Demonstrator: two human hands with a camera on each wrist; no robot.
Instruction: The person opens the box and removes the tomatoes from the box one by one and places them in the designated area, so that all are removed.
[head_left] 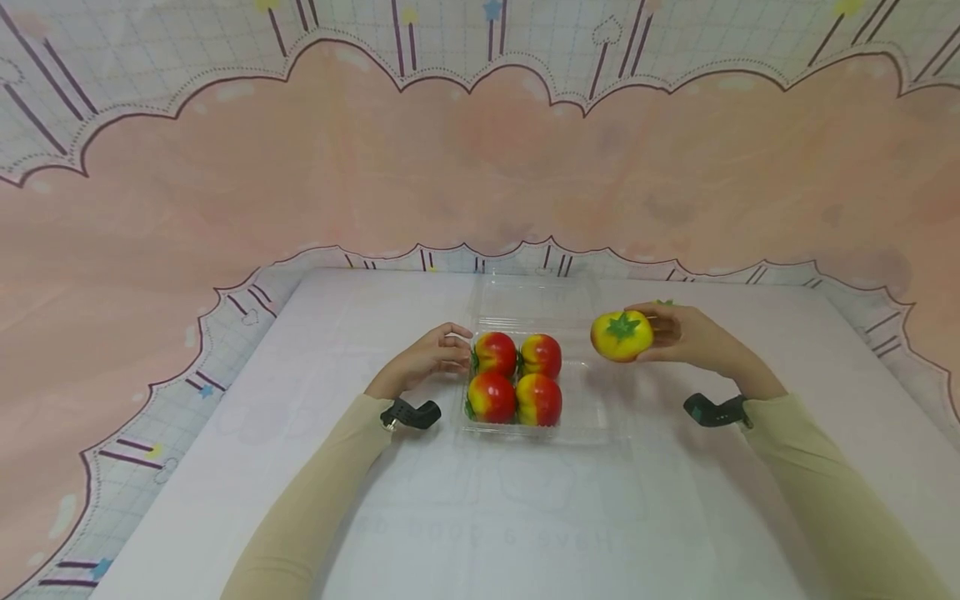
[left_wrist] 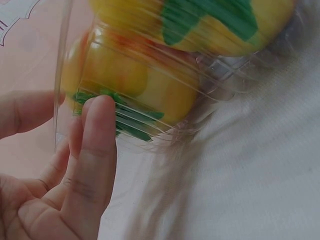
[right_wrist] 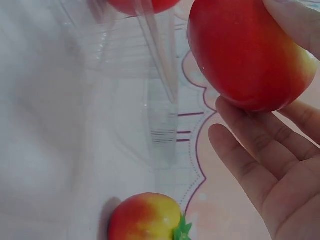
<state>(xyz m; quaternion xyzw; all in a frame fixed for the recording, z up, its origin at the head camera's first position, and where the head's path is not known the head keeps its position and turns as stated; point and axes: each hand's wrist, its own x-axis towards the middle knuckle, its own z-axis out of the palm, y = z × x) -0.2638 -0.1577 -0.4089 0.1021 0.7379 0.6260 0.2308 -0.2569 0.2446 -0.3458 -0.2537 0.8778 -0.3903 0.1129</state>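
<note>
A clear plastic clamshell box [head_left: 588, 408] lies on the table with several red-and-yellow artificial persimmons [head_left: 538, 400] in its left and middle part. My left hand [head_left: 429, 360] is at the box's left side, its fingers [left_wrist: 97, 145] lightly bent and touching the clear wall. My right hand [head_left: 686, 337] holds another persimmon [head_left: 621, 336] above the table, right of the box, its green calyx facing the head camera. In the right wrist view, thumb and fingers grip this persimmon [right_wrist: 245, 55]. One more persimmon [right_wrist: 147, 217] lies on the table, mostly hidden behind the right hand in the head view.
The box's clear lid [head_left: 536, 296] is folded back behind it. A white cloth [head_left: 480, 508] covers the table, and a pink patterned curtain [head_left: 480, 167] rises behind the far edge. Black wrist straps [head_left: 411, 414] sit on both forearms.
</note>
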